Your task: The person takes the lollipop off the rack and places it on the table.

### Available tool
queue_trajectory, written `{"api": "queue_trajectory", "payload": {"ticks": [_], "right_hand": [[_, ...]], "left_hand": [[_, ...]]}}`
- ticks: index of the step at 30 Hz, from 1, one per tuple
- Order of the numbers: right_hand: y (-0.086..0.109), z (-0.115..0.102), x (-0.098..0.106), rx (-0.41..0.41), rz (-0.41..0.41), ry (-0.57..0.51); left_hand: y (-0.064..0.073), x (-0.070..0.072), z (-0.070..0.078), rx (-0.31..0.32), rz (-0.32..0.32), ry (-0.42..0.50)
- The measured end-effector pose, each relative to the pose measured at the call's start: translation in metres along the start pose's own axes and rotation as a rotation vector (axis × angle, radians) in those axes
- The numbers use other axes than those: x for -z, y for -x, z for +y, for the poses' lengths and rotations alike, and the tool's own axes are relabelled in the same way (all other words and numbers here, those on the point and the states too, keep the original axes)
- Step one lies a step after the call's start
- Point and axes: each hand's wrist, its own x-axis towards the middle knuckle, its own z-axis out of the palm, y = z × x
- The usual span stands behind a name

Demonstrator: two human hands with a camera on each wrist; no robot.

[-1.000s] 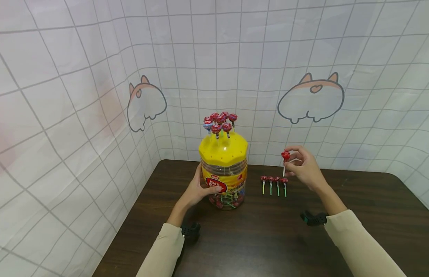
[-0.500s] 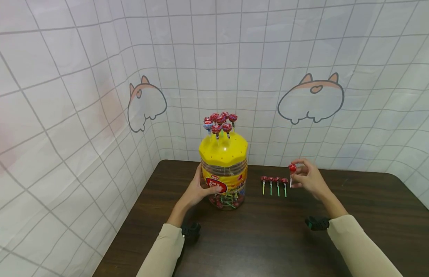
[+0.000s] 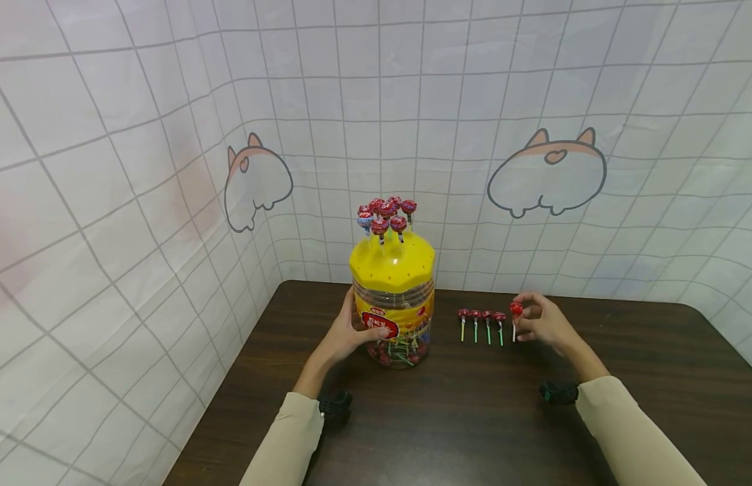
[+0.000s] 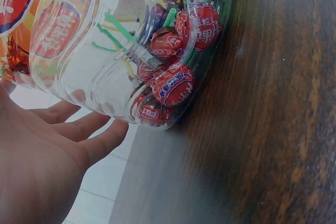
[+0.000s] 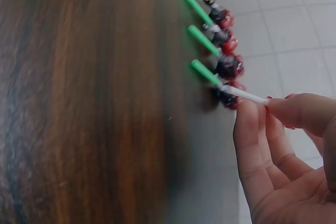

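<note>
A clear plastic candy jar (image 3: 421, 317) with a yellow lid (image 3: 391, 270) stands upright on the table. My left hand (image 3: 347, 335) holds its left side, thumb across the front label and fingers round the back. Lollipops (image 4: 173, 85) lie inside the jar, and several more (image 3: 387, 210) stand upright in the lid. At the right, my right hand (image 3: 545, 325) pinches a red-wrapped lollipop (image 3: 516, 308) with a white stick (image 5: 245, 95), head up. It is just right of a row of several lollipops (image 3: 488, 316) with yellow and green sticks. My fingers mostly hide its head in the right wrist view.
The dark wooden table (image 3: 449, 418) meets a white grid-patterned curtain (image 3: 449, 169) behind and at the left. Small holes dot the yellow lid's edge. A black wrist strap (image 3: 558, 392) is at my right wrist, another (image 3: 335, 403) at my left.
My right hand has moved down and slightly right with the lollipop, from above the row's right end to beside it at table height. The left hand and jar have stayed put.
</note>
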Motion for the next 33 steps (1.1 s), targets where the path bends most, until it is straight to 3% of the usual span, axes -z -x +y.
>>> {"api": "queue_trajectory", "payload": {"ticks": [13, 25, 33], "right_hand": [[-0.004, 0.012, -0.002, -0.056, -0.037, -0.028], [-0.005, 0.013, 0.001, -0.014, 0.030, 0.222], [-0.004, 0.016, 0.000, -0.005, 0.049, 0.294]], "left_hand": [[0.001, 0.001, 0.002, -0.004, -0.003, 0.012], [0.001, 0.000, 0.002, 0.004, 0.009, -0.007], [0.001, 0.000, 0.000, -0.005, -0.008, 0.019]]}}
